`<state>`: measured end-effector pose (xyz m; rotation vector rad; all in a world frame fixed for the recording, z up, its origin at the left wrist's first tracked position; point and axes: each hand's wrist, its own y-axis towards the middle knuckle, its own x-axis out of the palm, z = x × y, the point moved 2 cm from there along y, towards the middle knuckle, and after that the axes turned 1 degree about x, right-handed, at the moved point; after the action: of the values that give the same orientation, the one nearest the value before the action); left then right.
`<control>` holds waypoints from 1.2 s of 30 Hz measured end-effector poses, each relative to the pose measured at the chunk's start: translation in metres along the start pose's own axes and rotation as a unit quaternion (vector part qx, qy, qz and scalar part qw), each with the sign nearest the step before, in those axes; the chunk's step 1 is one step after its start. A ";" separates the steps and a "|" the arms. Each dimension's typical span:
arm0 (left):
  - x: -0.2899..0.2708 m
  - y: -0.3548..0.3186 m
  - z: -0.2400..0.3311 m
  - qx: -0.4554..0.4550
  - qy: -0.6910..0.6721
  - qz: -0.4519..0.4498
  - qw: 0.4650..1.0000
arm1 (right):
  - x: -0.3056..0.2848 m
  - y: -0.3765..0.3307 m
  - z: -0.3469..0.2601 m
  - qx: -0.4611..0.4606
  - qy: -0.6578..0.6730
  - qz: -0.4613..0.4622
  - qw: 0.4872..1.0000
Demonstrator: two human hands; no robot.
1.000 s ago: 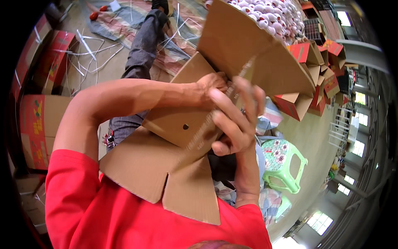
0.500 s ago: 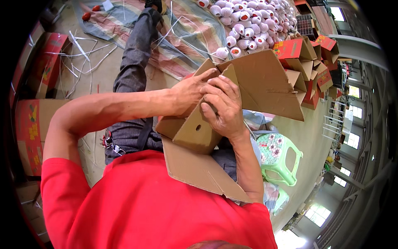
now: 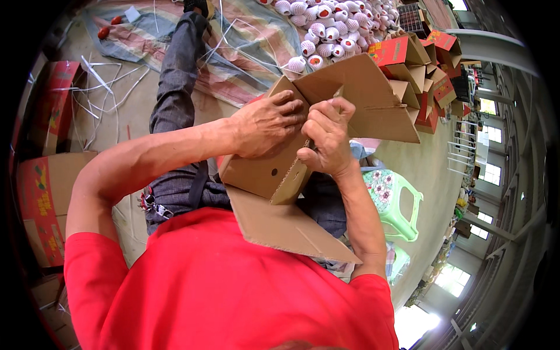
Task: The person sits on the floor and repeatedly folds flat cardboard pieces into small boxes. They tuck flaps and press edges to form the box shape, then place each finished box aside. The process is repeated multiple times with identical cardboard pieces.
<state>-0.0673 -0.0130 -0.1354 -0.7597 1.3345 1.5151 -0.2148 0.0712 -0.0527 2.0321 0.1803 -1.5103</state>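
Observation:
A brown cardboard box [image 3: 248, 178] sits tilted between my legs, its flaps spread out. One wide flap [image 3: 373, 93] sticks out to the far right and another flap [image 3: 274, 224] slopes toward my red shirt. My left hand [image 3: 269, 123] rests on the box's left panel, its bent fingers lying on the cardboard. My right hand [image 3: 328, 137] has its fingers curled round the upper edge of an inner panel beside it. Part of that panel and the box's inside are hidden behind the hands.
Net-wrapped red fruit [image 3: 344, 29] is heaped beyond a striped tarp [image 3: 256, 46]. Red-and-brown cartons [image 3: 408, 58] are piled at right, with more cartons [image 3: 41, 204] at left. A green stool [image 3: 402, 204] stands right of me. White straps [image 3: 108, 87] lie tangled on the floor.
My hands have moved apart. The right one has drawn the inner panel's edge to the right, while the left has shifted down onto the left panel. The whole view has shifted slightly.

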 end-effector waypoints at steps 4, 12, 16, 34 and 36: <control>0.001 0.004 0.001 -0.001 0.010 -0.014 1.000 | -0.004 0.004 0.005 -0.011 0.073 -0.019 0.997; 0.011 -0.007 -0.005 -0.021 0.019 0.013 1.000 | 0.030 -0.020 -0.002 0.075 0.000 -0.347 0.935; 0.009 -0.001 -0.007 -0.010 0.000 0.038 0.999 | 0.057 -0.058 0.009 0.125 0.088 -0.122 0.981; 0.061 0.032 0.040 -0.267 -0.202 0.172 0.926 | 0.029 -0.098 0.018 0.316 -0.196 0.228 0.900; 0.064 0.031 0.039 -0.265 -0.209 0.188 0.922 | 0.004 -0.121 0.018 0.409 -0.302 0.268 0.818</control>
<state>-0.1137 0.0413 -0.1725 -0.4643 0.7733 2.2502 -0.2821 0.1592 -0.1053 1.7527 -1.3921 -1.8985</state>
